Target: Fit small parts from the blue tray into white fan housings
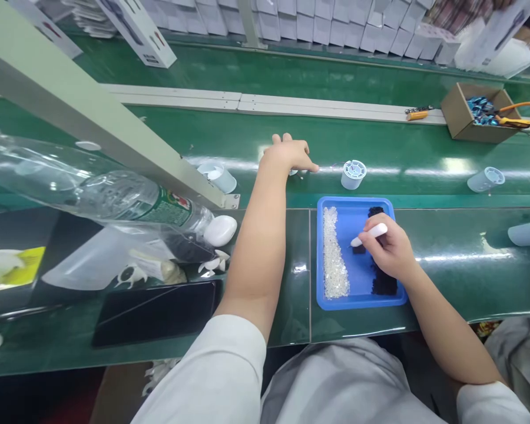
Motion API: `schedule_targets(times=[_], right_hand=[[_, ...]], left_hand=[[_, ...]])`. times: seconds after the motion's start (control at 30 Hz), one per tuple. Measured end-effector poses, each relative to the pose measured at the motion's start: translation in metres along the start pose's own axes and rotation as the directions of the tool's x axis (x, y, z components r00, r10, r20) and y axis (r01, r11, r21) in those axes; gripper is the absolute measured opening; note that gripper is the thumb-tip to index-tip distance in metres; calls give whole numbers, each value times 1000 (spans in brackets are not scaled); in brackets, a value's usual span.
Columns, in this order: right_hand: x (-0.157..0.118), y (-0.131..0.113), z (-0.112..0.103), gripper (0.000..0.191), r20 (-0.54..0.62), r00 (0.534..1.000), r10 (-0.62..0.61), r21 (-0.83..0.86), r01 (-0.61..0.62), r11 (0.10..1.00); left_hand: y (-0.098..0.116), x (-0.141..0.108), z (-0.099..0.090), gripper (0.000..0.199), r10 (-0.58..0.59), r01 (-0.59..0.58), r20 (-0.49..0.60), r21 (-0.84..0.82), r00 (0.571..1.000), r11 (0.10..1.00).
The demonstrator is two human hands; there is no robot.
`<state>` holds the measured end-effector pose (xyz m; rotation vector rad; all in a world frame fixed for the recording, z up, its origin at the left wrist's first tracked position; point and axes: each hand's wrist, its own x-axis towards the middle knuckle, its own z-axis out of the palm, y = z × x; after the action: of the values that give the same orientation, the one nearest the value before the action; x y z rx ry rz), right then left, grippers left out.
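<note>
My left hand (289,154) reaches out over the green belt, palm down with its fingers spread. Beneath it shows a sliver of a pale blue thing, mostly hidden, and I cannot tell whether the fingers touch it. A light blue plastic cylinder (353,174) with a spoked end stands just to its right. My right hand (391,247) is closed around a white pen-like tool (374,234), its tip pointing down-left over a blue tray (357,302). In the tray, small clear pieces (334,259) lie along the left side and small black pieces (384,282) along the right.
More light blue cylinders (486,179) lie on the belt, one (218,176) beside the slanted metal post (159,141). A plastic bottle (128,194) and a dark flat panel (156,312) are at left. A cardboard box (481,126) holding orange-handled pliers sits at back right.
</note>
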<state>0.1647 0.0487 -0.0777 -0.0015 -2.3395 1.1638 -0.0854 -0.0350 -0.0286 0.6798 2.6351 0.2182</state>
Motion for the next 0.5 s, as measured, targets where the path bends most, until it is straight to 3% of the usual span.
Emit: schedule_targets(times=[0.13,0.2,0.33,0.4,0.5], right_hand=[[2,0,-2,8,4,996,-85,-92,85,992],[3,3,-5,8,-134,987,-85,-115,69,991],[2,12,-8,12,-404,915,6,-93,-48,995],[2,14,-8,14,-428,902,54,-70,-93,993],[3,15,-6,16,-394,912,113,-39,-140,989]], left_hand=[[1,9,9,56,-73,73,-42,-18,996,997],[0,12,13,49,-115,112,-75,-47,991,993],[-4,11,13,40,-171,150,-140,-152,975,977],[-5,6,9,38,-165,118,-170,-259,972,959],[-4,-7,-1,34,-77,-37,-216,-479,973,877]])
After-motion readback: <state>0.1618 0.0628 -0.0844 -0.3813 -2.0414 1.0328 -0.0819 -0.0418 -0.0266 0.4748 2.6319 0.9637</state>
